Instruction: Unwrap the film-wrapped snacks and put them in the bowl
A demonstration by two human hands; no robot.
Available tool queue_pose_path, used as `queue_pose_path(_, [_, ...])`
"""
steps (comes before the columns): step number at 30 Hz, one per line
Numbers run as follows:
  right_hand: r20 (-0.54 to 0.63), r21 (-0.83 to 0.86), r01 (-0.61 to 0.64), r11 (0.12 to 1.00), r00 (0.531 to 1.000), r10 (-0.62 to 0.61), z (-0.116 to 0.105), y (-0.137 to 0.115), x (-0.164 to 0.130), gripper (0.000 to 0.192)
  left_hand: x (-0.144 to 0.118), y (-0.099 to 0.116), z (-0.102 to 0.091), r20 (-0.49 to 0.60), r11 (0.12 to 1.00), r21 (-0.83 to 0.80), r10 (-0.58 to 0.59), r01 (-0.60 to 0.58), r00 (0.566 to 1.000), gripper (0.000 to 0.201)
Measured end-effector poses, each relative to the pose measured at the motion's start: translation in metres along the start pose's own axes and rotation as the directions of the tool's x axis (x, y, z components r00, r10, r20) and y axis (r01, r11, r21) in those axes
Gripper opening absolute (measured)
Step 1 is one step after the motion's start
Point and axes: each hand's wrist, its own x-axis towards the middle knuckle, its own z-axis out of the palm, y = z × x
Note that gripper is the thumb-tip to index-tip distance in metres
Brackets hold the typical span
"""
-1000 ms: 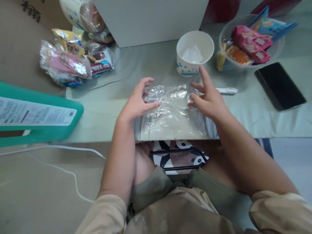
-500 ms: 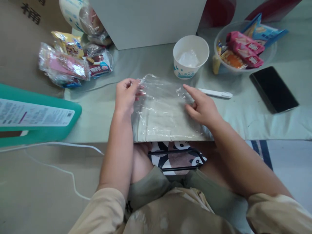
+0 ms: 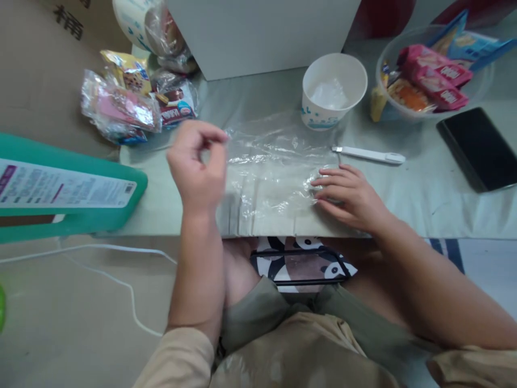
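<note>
A clear plastic bag [image 3: 274, 178] lies spread on the cloth-covered table in front of me. My left hand [image 3: 200, 161] is closed in a pinch at the bag's far left corner, slightly blurred. On the bag's right side rests my right hand [image 3: 349, 196], palm down with its fingers stretched out and a little apart. Just beyond that hand is a slim white utility knife [image 3: 369, 155]. A paper tub [image 3: 333, 94] with crumpled clear plastic inside stands behind the bag.
Wrapped snacks [image 3: 125, 102] are heaped at the back left, near a tipped paper tub [image 3: 135, 24]. A green jug [image 3: 133, 186] stands at left. A clear bowl [image 3: 482, 89] of snacks and a black phone [image 3: 479, 148] are at right. A white box [image 3: 266, 37] stands behind.
My left hand has turned and pulled the bag's corner slightly left. My right hand has come nearer to me, its fingers now spread on the bag. The view has shifted a little.
</note>
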Motion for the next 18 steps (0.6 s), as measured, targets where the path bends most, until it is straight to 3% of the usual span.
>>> queue_pose_path(1, [-0.018,0.058,-0.038,0.998,0.999,0.039,-0.002,-0.003,0.005,0.016,-0.008,0.016,-0.003,0.188,0.997,-0.032,0.071,-0.066,0.980,0.016])
queue_pose_path(2, [-0.025,0.126,-0.086,0.988,0.996,0.090,-0.004,-0.006,0.009,0.014,-0.016,0.030,-0.005,0.419,0.995,-0.021,0.098,-0.099,0.903,0.011])
queue_pose_path(3, [-0.025,0.199,-0.138,0.970,0.989,0.146,-0.007,-0.009,0.013,0.013,-0.023,0.041,-0.005,0.603,0.992,0.016,0.092,-0.127,0.792,0.021])
queue_pose_path(4, [-0.023,0.275,-0.189,0.943,0.979,0.203,-0.009,-0.012,0.016,0.012,-0.030,0.046,-0.005,0.710,0.983,0.058,0.081,-0.173,0.699,0.040])
queue_pose_path(5, [-0.025,0.356,-0.234,0.905,0.965,0.260,-0.011,-0.013,0.019,0.012,-0.036,0.047,-0.004,0.773,0.972,0.106,0.052,-0.208,0.632,0.054])
queue_pose_path(6, [-0.031,0.441,-0.270,0.856,0.949,0.315,-0.011,-0.014,0.020,0.015,-0.040,0.045,-0.004,0.800,0.960,0.150,0.022,-0.236,0.599,0.060])
queue_pose_path(8, [-0.056,0.598,-0.300,0.743,0.909,0.413,-0.010,-0.013,0.023,0.024,-0.044,0.030,-0.004,0.780,0.950,0.216,-0.029,-0.225,0.625,0.049])
queue_pose_path(11, [-0.114,0.729,-0.261,0.633,0.866,0.487,-0.005,-0.006,0.022,0.040,-0.041,0.002,-0.008,0.636,0.980,0.198,-0.110,-0.024,0.764,0.024])
queue_pose_path(14, [-0.116,0.752,-0.155,0.641,0.926,0.360,0.001,0.000,0.017,0.073,-0.034,-0.015,-0.010,0.401,0.962,0.006,-0.253,0.273,0.880,0.010])
queue_pose_path(16, [-0.115,0.725,-0.050,0.687,0.975,0.193,0.002,0.001,0.011,0.096,-0.028,-0.019,-0.009,0.247,0.900,-0.134,-0.376,0.416,0.893,0.010])
queue_pose_path(18, [-0.094,0.599,-0.026,0.800,0.990,0.103,0.000,0.001,0.004,0.111,-0.021,-0.019,-0.007,0.131,0.834,-0.227,-0.485,0.503,0.864,0.015])
